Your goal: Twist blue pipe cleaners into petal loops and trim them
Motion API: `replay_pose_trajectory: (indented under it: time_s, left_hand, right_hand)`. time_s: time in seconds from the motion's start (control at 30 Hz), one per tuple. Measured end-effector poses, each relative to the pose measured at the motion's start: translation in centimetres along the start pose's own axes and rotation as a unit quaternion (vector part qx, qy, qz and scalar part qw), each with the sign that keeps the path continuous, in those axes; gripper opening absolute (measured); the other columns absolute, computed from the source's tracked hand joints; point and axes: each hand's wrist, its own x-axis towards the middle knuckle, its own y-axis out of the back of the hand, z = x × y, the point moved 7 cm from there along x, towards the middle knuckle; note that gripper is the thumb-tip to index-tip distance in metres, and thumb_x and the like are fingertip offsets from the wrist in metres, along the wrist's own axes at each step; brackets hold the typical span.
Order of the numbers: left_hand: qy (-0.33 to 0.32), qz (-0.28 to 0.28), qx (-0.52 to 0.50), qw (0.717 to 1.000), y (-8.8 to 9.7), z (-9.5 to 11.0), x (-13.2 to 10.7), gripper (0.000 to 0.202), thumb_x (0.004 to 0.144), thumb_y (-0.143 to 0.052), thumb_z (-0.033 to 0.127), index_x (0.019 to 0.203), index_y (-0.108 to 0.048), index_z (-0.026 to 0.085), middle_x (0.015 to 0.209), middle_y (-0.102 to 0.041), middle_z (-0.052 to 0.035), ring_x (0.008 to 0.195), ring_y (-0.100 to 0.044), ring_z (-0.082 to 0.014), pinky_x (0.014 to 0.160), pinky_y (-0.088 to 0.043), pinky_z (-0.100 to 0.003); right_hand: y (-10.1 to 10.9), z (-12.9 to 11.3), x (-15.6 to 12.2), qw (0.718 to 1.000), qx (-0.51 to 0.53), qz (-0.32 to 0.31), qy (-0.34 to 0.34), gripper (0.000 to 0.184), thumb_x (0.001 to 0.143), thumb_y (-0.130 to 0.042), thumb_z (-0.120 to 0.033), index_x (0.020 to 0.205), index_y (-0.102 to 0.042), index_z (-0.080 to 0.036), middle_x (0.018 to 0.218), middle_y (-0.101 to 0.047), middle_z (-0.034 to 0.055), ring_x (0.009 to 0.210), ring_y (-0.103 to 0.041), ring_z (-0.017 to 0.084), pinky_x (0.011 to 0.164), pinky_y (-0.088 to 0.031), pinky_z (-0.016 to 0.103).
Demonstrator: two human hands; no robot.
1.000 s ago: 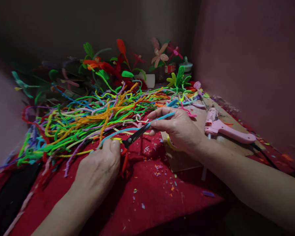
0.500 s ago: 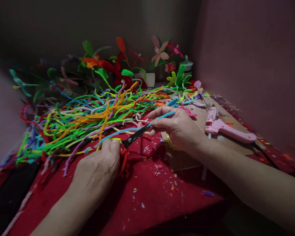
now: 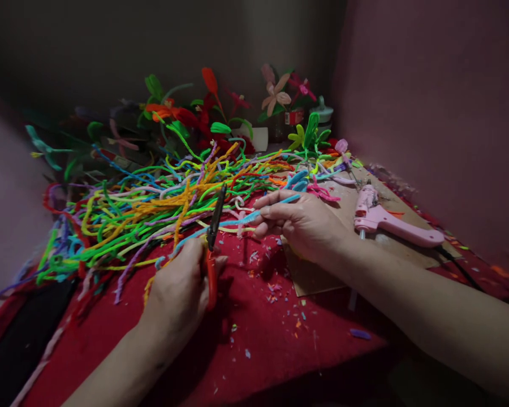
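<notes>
Dim grey and mauve walls (image 3: 432, 102) close in on a bench (image 3: 271, 345) covered in red cloth, its near edge lost in shadow. At the far left several fuzzy flowers (image 3: 46, 150) sink into the gloom, their lower parts too dark to make out. At the far right, a jar (image 3: 321, 116) wears a pale teal lid, contents unreadable; beside it is a red-labelled container (image 3: 294, 117) — whether the pink flowers (image 3: 275, 97) above it stand inside, I cannot tell. Left hand (image 3: 182, 277), knuckles up, is closed around the scissors (image 3: 212, 243), hiding part of the orange handles; the dark blades point far and slightly right, and whether they are parted is hard to judge. Right hand (image 3: 309, 223) reaches in from the right, thumb and fingers pinching a blue fuzzy stem (image 3: 251, 217) that slants leftward between the hands; its left stretch disappears behind the left hand, so the end there is unseen. Just beyond lies a tangled heap of coloured stems (image 3: 152, 209). Right forearm covers part of a cardboard sheet (image 3: 309, 277) — a pink glue gun (image 3: 390, 222) rests on the board, its cord cut off in darkness at the right.
</notes>
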Motion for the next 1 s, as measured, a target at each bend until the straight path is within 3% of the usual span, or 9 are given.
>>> replay_pose_trajectory:
  time_s: [0.1,0.2,0.3,0.4,0.5,0.6,0.7,0.87,1.0]
  left_hand:
    - [0.005,0.114,-0.048,0.992,2.0,1.0,-0.1,0.015,0.082,-0.056,0.029,0.096,-0.053,0.023,0.092,-0.065,-0.0014,0.079,-0.063,-0.0150,0.072,-0.049,-0.027]
    - [0.000,0.166,-0.083,0.983,3.0,2.1,0.1,0.016,0.081,-0.058,0.026,0.096,-0.053,0.023,0.097,-0.064,-0.0019,0.090,-0.062,-0.0160,0.082,-0.049,-0.030]
    - [-0.022,0.131,-0.120,0.984,2.6,2.8,0.7,0.018,0.080,-0.059,0.023,0.097,-0.053,0.023,0.102,-0.064,-0.0017,0.094,-0.062,-0.0158,0.080,-0.049,-0.028]
    - [0.000,0.113,-0.135,0.984,2.4,2.6,1.6,0.014,0.077,-0.062,0.023,0.089,-0.056,0.021,0.087,-0.064,0.0010,0.074,-0.061,-0.0120,0.065,-0.047,-0.023]
    - [0.024,0.097,-0.175,0.980,2.8,2.6,2.8,0.012,0.073,-0.065,0.024,0.077,-0.055,0.019,0.071,-0.058,0.0036,0.058,-0.053,-0.0085,0.055,-0.044,-0.021]
    - [0.028,0.029,-0.224,0.974,2.6,3.2,4.2,0.016,0.069,-0.066,0.027,0.070,-0.053,0.018,0.060,-0.052,0.0050,0.050,-0.046,-0.0073,0.047,-0.039,-0.020]
    - [0.030,-0.028,-0.285,0.958,2.1,3.9,5.2,0.017,0.065,-0.067,0.027,0.067,-0.052,0.017,0.055,-0.051,0.0053,0.045,-0.044,-0.0062,0.041,-0.035,-0.018]
    - [0.090,-0.060,-0.398,0.911,1.2,3.6,5.5,0.016,0.061,-0.067,0.022,0.072,-0.056,0.017,0.053,-0.051,0.0060,0.040,-0.042,-0.0051,0.036,-0.031,-0.017]
    - [0.113,-0.047,-0.419,0.900,1.3,2.9,5.5,0.019,0.057,-0.068,0.020,0.073,-0.058,0.017,0.058,-0.055,0.0043,0.046,-0.048,-0.0072,0.042,-0.038,-0.019]
  right_hand:
    - [-0.5,0.8,-0.4,0.998,0.031,-0.015,-0.053,0.007,0.069,-0.057,-0.006,0.075,-0.060,-0.010,0.061,-0.067,0.0040,0.051,-0.064,0.013,0.054,-0.053,0.024]
    - [-1.0,1.4,-0.7,0.994,0.056,-0.023,-0.091,0.006,0.070,-0.056,-0.006,0.075,-0.059,-0.010,0.064,-0.068,0.0052,0.051,-0.064,0.013,0.055,-0.053,0.025]
    - [-1.5,1.7,-0.9,0.991,0.068,-0.046,-0.102,0.005,0.071,-0.058,-0.008,0.076,-0.060,-0.011,0.067,-0.069,0.0057,0.052,-0.064,0.014,0.056,-0.053,0.027]
    - [-2.0,1.6,-1.0,0.991,0.057,-0.074,-0.094,0.005,0.072,-0.063,-0.013,0.076,-0.063,-0.010,0.069,-0.070,0.0057,0.052,-0.064,0.012,0.056,-0.052,0.025]
    - [-2.4,0.7,-1.2,0.995,0.035,-0.087,-0.045,0.011,0.069,-0.070,-0.018,0.077,-0.065,-0.012,0.071,-0.070,0.0043,0.055,-0.064,0.013,0.057,-0.051,0.026]
    - [-2.4,-0.5,-1.5,0.996,-0.010,-0.074,0.037,0.017,0.065,-0.073,-0.018,0.081,-0.068,-0.015,0.070,-0.069,0.0017,0.063,-0.063,0.012,0.059,-0.049,0.024]
    - [-2.0,-1.1,-1.6,0.994,-0.073,-0.039,0.078,0.011,0.068,-0.071,-0.021,0.078,-0.070,-0.015,0.068,-0.067,0.0007,0.060,-0.059,0.010,0.060,-0.046,0.024]
    - [-1.4,-0.3,-1.0,0.997,-0.048,-0.027,0.054,0.014,0.071,-0.069,-0.025,0.065,-0.066,-0.013,0.061,-0.064,0.0010,0.057,-0.057,0.009,0.057,-0.045,0.023]
    - [-1.5,0.9,-0.4,0.999,0.020,-0.044,-0.015,0.015,0.066,-0.073,-0.023,0.064,-0.065,-0.011,0.059,-0.064,0.0020,0.053,-0.056,0.008,0.051,-0.044,0.020]
